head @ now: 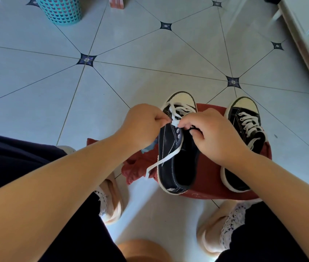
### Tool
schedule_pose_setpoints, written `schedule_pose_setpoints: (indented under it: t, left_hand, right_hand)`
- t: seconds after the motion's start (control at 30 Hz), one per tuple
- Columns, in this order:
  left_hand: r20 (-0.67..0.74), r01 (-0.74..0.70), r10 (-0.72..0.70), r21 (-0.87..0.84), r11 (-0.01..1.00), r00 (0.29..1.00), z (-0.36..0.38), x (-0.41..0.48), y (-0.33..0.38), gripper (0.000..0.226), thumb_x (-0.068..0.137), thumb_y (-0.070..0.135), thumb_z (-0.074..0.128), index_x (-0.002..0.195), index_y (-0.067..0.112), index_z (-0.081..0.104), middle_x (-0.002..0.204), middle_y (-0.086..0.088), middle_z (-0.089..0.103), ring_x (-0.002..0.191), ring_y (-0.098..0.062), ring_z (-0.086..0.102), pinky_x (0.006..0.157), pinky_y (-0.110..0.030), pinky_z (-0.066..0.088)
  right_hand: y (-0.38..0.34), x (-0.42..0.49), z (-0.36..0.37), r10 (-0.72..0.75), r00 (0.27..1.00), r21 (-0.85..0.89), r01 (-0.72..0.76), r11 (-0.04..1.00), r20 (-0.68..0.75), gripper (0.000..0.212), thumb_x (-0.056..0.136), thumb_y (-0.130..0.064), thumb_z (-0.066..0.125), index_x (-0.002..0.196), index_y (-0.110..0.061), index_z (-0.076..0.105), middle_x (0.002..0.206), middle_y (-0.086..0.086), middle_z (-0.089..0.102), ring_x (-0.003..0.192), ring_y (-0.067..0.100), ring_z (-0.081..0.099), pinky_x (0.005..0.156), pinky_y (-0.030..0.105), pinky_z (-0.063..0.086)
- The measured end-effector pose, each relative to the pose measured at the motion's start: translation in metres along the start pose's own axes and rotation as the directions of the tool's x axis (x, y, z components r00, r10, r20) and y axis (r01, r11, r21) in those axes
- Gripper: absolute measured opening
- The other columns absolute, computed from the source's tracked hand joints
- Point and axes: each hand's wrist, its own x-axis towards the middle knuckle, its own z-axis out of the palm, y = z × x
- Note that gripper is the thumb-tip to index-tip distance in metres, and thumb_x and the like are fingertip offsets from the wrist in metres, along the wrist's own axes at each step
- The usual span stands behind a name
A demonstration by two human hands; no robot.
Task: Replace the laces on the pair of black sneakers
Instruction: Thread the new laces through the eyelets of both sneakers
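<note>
Left hand [144,123] and right hand [213,134] each pinch white lace [166,159] at middle eyelets of half-laced black sneaker [166,140], upright on red surface [212,176]. Loose lace end trails over sneaker's left side. Second sneaker [235,118], fully laced, stands beside it on right.

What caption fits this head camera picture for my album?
Left hand and right hand pinch a white lace on the half-laced sneaker; the laced sneaker sits beside it.

The middle sneaker [170,157] and the right-hand sneaker [244,118] were black with white stitching, cream toe caps and white laces [161,162]. The cloth [134,167] was red, the floor [131,44] pale blue-grey with dark star insets, the basket [61,10] turquoise.
</note>
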Motion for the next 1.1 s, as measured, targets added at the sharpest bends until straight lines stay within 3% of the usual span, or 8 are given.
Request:
schedule_pose_setpoints:
  t: [0.1,0.2,0.37,0.53,0.67,0.83,1.0,1.1]
  left_hand:
    - [0.032,0.004,-0.002,-0.053,0.999,0.999,0.007,-0.003,-0.002,0.029,0.09,0.002,0.05,0.109,0.013,0.068,0.087,0.0,0.065,0.084,-0.013,0.058,0.071,-0.015,0.041]
    - [-0.034,-0.014,0.01,-0.123,0.992,0.999,0.014,-0.006,-0.006,0.019,0.085,0.005,0.059,0.1,0.016,0.063,0.066,0.009,0.06,0.071,-0.011,0.061,0.069,-0.017,0.043]
    - [-0.088,-0.028,0.014,-0.167,0.986,0.996,0.025,-0.005,-0.008,0.025,0.082,0.01,0.065,0.077,0.024,0.045,0.069,0.005,0.064,0.069,-0.008,0.06,0.065,-0.017,0.041]
    - [-0.123,-0.06,0.038,-0.181,0.982,0.992,0.03,-0.003,-0.01,0.032,0.082,0.01,0.066,0.072,0.029,0.042,0.07,0.005,0.064,0.065,-0.004,0.057,0.062,-0.015,0.041]
    - [-0.114,-0.08,0.059,-0.19,0.979,0.992,0.031,0.0,-0.01,0.035,0.079,0.01,0.068,0.07,0.031,0.043,0.063,0.01,0.059,0.06,0.002,0.055,0.058,-0.003,0.038]
    - [-0.081,-0.069,0.048,-0.287,0.955,0.996,0.029,0.002,-0.013,0.029,0.077,0.009,0.07,0.068,0.028,0.049,0.061,0.008,0.061,0.045,0.006,0.052,0.049,-0.004,0.035]
    - [-0.077,-0.085,0.064,-0.309,0.947,0.995,0.026,0.003,-0.014,0.028,0.077,0.009,0.071,0.068,0.028,0.053,0.062,0.007,0.063,0.061,-0.007,0.06,0.066,-0.02,0.046]
    - [-0.07,-0.075,0.055,-0.323,0.943,0.996,0.025,0.003,-0.013,0.028,0.077,0.01,0.071,0.067,0.029,0.053,0.064,0.009,0.061,0.059,-0.004,0.056,0.063,-0.013,0.043]
  right_hand:
    - [-0.001,0.001,-0.001,0.081,0.996,0.028,-0.083,0.996,0.048,0.036,0.082,0.004,0.054,0.104,-0.023,0.067,0.088,-0.017,0.057,0.092,0.01,0.045,0.072,0.013,0.031]
    - [-0.003,0.001,-0.004,0.108,0.992,0.055,-0.111,0.992,0.058,0.035,0.084,0.003,0.055,0.105,-0.023,0.067,0.089,-0.015,0.059,0.09,0.006,0.044,0.077,-0.003,0.027]
    - [-0.004,0.002,-0.003,0.148,0.988,0.087,-0.151,0.985,0.043,0.033,0.083,0.002,0.057,0.1,-0.024,0.068,0.087,-0.015,0.061,0.086,0.003,0.044,0.075,-0.007,0.024]
    - [-0.007,0.003,0.0,0.142,0.99,0.11,-0.143,0.984,0.024,0.035,0.082,0.002,0.058,0.103,-0.024,0.068,0.085,-0.016,0.06,0.086,0.004,0.043,0.077,-0.002,0.028]
    - [-0.009,0.004,0.005,0.136,0.991,0.111,-0.137,0.984,0.009,0.04,0.082,0.001,0.059,0.113,-0.024,0.065,0.087,-0.015,0.061,0.091,0.01,0.043,0.073,0.014,0.028]
    - [-0.009,0.004,0.011,0.123,0.991,0.09,-0.118,0.989,-0.058,0.04,0.077,0.0,0.064,0.111,-0.021,0.067,0.09,-0.005,0.07,0.095,0.023,0.052,0.079,0.03,0.038]
    - [-0.008,0.006,0.015,0.137,0.982,0.124,-0.121,0.985,-0.132,0.037,0.075,0.001,0.064,0.104,-0.02,0.07,0.083,-0.005,0.071,0.089,0.022,0.053,0.076,0.031,0.037]
    - [-0.008,0.007,0.015,0.132,0.98,0.144,-0.11,0.983,-0.149,0.034,0.074,0.0,0.063,0.101,-0.02,0.071,0.076,-0.008,0.07,0.08,0.009,0.048,0.074,0.022,0.033]
